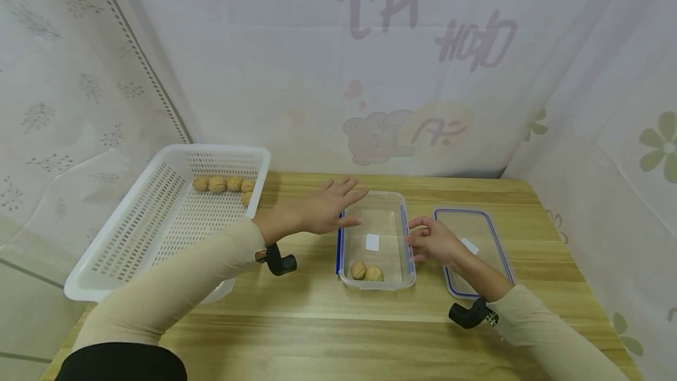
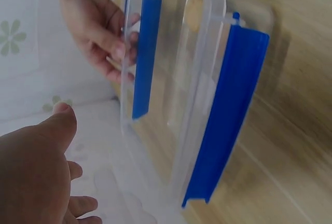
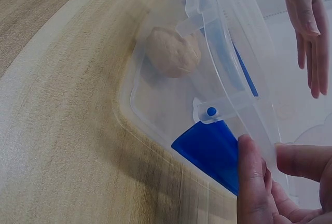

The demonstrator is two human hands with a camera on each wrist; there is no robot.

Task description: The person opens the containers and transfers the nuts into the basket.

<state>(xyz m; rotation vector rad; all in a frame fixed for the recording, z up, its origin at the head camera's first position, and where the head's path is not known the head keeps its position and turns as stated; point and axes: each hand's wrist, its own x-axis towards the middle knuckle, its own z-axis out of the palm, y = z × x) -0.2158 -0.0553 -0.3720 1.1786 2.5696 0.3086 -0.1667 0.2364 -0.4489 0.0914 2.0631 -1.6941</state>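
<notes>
A clear plastic food container [image 1: 383, 216] with blue side latches stands on the table with its top uncovered. Two walnuts [image 1: 366, 271] lie at its near end. My left hand [image 1: 328, 207] hovers over the container's left rim, fingers spread and holding nothing. At the opposite side, my right hand [image 1: 433, 241] pinches the right wall's rim; in the right wrist view the thumb [image 3: 303, 159] is on one side of it and the fingers [image 3: 251, 182] are on the other, near a blue latch [image 3: 210, 151].
Left of the container stands a white perforated basket [image 1: 195, 228] with several walnuts [image 1: 217, 184] at its far right corner. A clear lid with a blue seal [image 1: 460, 229] lies on the wooden table [image 1: 317, 340], partly under my right forearm. Printed curtains [image 1: 296, 75] enclose the table's back and sides.
</notes>
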